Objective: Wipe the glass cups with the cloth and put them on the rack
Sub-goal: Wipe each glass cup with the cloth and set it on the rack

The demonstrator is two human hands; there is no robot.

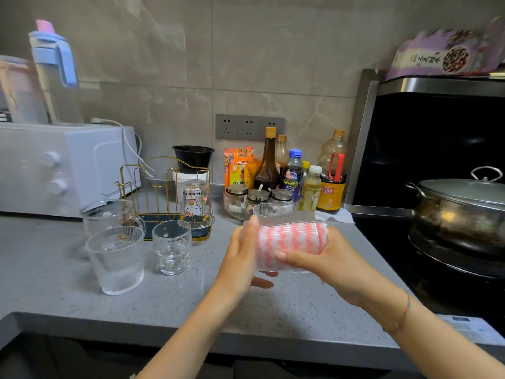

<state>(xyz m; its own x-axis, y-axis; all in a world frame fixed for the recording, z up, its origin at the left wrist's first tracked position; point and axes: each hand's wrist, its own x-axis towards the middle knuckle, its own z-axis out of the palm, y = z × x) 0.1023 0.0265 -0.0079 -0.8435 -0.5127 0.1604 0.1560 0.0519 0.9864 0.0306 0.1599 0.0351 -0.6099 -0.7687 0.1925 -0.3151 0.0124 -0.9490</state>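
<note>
I hold a ribbed glass cup (284,222) on its side above the counter, with a pink-and-white cloth (287,240) stuffed inside it. My left hand (243,258) grips the cup's left end. My right hand (325,258) grips its right end, fingers curled across the front. A gold wire rack (153,184) on a dark tray stands behind, with a Hello Kitty glass (195,205) upside down on it. Three more glasses stand on the counter: a ribbed tumbler (116,259), a small glass (171,246) and a handled cup (109,214).
A white microwave (62,165) stands at the left with jugs on top. Sauce bottles (295,173) and a glass bowl of spice jars (246,203) line the wall. A lidded pot (461,212) sits on the stove at the right. The counter edge (191,340) runs near me.
</note>
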